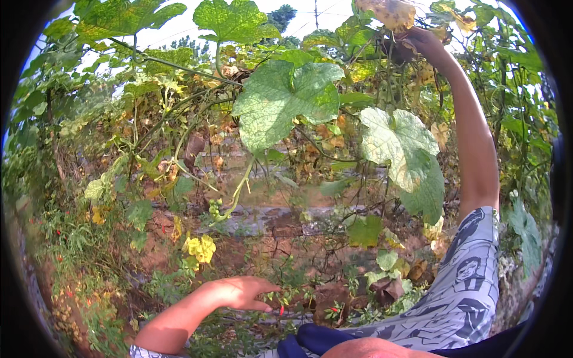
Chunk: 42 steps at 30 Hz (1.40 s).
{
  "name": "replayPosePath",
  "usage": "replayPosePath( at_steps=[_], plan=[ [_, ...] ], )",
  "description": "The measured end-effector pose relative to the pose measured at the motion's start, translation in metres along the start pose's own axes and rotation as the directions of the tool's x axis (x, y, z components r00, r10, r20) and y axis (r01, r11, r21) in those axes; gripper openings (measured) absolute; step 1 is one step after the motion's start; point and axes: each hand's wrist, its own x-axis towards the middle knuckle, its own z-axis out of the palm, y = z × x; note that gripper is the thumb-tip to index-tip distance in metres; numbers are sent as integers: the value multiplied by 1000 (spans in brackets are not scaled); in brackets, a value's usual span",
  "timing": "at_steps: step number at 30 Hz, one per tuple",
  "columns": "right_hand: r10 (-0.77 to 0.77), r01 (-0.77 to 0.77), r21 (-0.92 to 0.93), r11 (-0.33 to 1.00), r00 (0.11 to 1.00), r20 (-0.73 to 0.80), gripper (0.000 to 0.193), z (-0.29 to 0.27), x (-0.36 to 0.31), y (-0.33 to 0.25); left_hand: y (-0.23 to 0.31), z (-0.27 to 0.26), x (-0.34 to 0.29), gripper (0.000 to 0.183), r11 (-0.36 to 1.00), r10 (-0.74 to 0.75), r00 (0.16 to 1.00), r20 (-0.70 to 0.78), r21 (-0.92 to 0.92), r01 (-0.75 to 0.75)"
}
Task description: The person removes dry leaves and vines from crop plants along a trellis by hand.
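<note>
My left hand (243,292) is low in front of me, palm down, fingers stretched out and thumb apart, with nothing in it. Just past its fingertips a small red chili pepper (282,310) hangs on a low green plant. My right arm is raised high to the far right, where my right hand (418,43) reaches into the vine. Its fingers are bent in, partly hidden by shade and a yellowed, browning leaf (391,13). What they grip cannot be made out. Large green leaves (289,101) hang between the two hands, one of them pale and blotched (397,146).
A climbing stem (179,67) crosses the upper left. A curved green shoot tip (236,197) dangles in the middle. Yellow leaves (200,247) lie lower left, among bushy low plants (71,250). Behind are withered vines and strips of grey ground sheet (239,224) over brown soil.
</note>
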Motion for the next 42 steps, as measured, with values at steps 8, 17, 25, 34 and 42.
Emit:
replayPosePath(
  at_steps=[8,17,25,34,42],
  plan=[
    [-372,343,-318,884,928,-33,18,28,-121,-76,-5,-10,0,68,1000,-12,1000,23,6,12],
    [193,10,-273,962,684,703,50,-20,-171,-156,-9,-9,-4,67,998,54,998,-36,-11,-55],
    [270,-264,-81,961,961,63,29,8,-93,-40,12,-22,-1,67,999,45,999,10,30,-46],
    [348,-384,-252,888,921,-176,27,46,-47,6,25,-16,-5,65,998,56,996,-66,31,-54],
    [557,-509,226,831,760,-335,57,69,-35,57,29,-6,-12,64,999,40,995,-90,25,-38]
  ],
)
